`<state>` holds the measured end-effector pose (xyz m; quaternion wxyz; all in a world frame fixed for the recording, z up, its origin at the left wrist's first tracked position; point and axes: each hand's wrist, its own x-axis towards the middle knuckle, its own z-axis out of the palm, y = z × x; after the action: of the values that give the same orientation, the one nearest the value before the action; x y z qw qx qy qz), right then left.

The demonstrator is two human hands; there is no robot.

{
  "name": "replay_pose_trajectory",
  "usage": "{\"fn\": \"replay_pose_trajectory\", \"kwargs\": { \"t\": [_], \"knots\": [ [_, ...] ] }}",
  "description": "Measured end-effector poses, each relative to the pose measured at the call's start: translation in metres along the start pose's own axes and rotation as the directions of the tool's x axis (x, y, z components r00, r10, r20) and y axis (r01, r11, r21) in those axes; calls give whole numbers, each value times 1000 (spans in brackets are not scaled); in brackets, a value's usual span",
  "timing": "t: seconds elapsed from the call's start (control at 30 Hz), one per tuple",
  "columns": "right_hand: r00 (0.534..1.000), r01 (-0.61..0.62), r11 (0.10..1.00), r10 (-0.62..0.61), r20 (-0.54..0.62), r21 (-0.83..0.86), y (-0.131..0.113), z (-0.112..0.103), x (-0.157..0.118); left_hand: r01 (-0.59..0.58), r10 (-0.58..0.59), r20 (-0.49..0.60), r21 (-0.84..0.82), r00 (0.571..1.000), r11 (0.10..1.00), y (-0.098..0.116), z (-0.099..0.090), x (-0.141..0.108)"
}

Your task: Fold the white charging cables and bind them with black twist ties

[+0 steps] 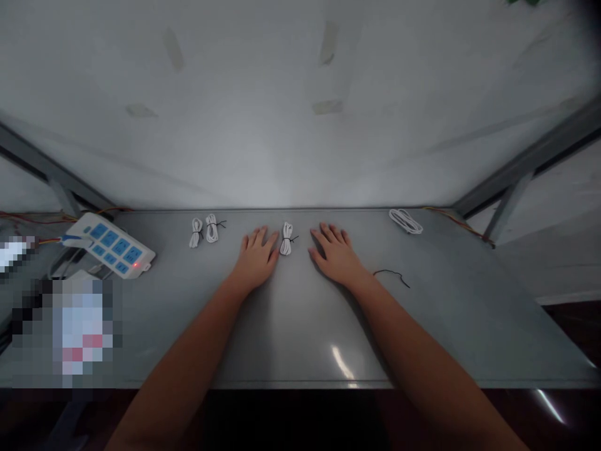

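Note:
Between my two hands lies a white cable bundle [287, 239], bound round its middle with a black twist tie. My left hand [256, 258] rests flat just to the left of it, fingers spread, the thumb very near or touching the bundle. On the right, my right hand [335, 254] is also flat on the grey table [300, 332], holding nothing. Two more tied white bundles, one [196, 232] beside the other [212, 228], lie left of my left hand. A loose black twist tie [394, 272] is by my right forearm. Farther right sits a white coiled cable [405, 222] with no tie visible.
A white power strip [115, 244] with blue sockets and a red light lies at the left, a plug in it. Nearer is a blurred-out object [82, 326]. A pale wall [263, 113] rises behind the table, with metal posts on both sides.

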<state>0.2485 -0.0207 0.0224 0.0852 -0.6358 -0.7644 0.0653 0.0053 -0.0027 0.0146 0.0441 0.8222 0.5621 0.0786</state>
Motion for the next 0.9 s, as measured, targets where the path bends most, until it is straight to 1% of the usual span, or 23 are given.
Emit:
{"fn": "replay_pose_trajectory", "kwargs": {
  "t": [0.1, 0.17, 0.23, 0.33, 0.4, 0.63, 0.9],
  "knots": [
    [1000, 3, 1000, -3, 0, -6, 1, 1, 0, -41, 41, -4, -8, 999, 999, 6, -1, -1],
    [1000, 6, 1000, -6, 1, -10, 2, 2, 0, -56, 56, 3, -18, 998, 998, 7, -2, -1],
    [1000, 6, 1000, -6, 3, -11, 2, 2, 1, -24, 24, 13, -17, 1000, 1000, 3, -4, -1],
    [1000, 0, 1000, 0, 13, -4, 1, 1, 0, 71, -71, 23, 6, 997, 997, -5, -6, 0],
    [1000, -1, 1000, 1, 20, 1, 0, 0, 0, 101, -101, 29, 12, 994, 995, -8, -6, 1],
    [1000, 6, 1000, -6, 16, 18, 1, 0, 1, 92, -92, 5, 28, 996, 995, -6, -2, 0],
    [1000, -2, 1000, 2, 18, 19, 0, -2, 0, 100, -101, 34, 22, 994, 995, -5, -6, 0]
  ]
}}
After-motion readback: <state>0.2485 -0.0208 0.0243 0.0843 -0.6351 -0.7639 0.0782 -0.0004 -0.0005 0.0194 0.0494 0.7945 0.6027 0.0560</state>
